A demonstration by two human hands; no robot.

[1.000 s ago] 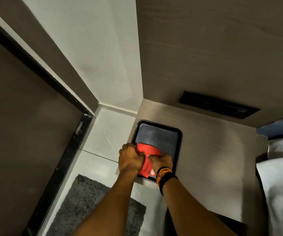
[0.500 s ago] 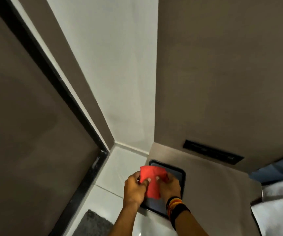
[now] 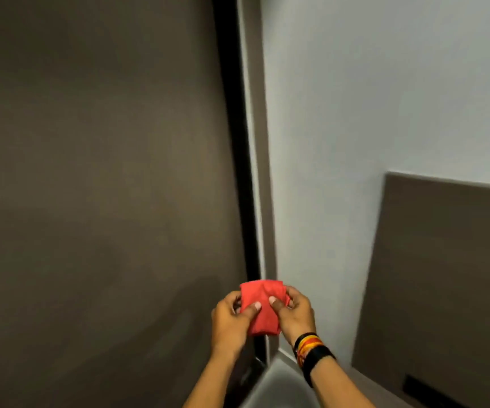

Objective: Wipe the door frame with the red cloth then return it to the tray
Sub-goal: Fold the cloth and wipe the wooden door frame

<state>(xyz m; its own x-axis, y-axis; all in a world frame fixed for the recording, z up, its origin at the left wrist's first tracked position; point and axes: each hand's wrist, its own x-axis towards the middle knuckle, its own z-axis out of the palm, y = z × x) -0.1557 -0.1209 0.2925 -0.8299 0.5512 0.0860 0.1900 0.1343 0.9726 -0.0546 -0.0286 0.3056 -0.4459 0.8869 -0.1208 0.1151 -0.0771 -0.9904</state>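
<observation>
The red cloth [image 3: 262,307], folded into a small pad, is held up in front of me by both hands. My left hand [image 3: 232,322] pinches its left side with the thumb on top. My right hand [image 3: 295,315], with dark and striped bands on the wrist, pinches its right side. Just behind the cloth runs the door frame [image 3: 260,160]: a grey strip with a black edge [image 3: 232,142] beside it, rising straight up the picture. The tray is out of view.
A dark brown door [image 3: 96,187] fills the left half. A white wall [image 3: 370,98] is to the right of the frame, and a brown panel [image 3: 449,284] with a black slot stands at the lower right. Pale floor [image 3: 279,387] shows between my forearms.
My hands lifted the red cloth off the tray and raised it. The view swung up and left, so the tray dropped out of sight and the door frame now stands upright in the middle.
</observation>
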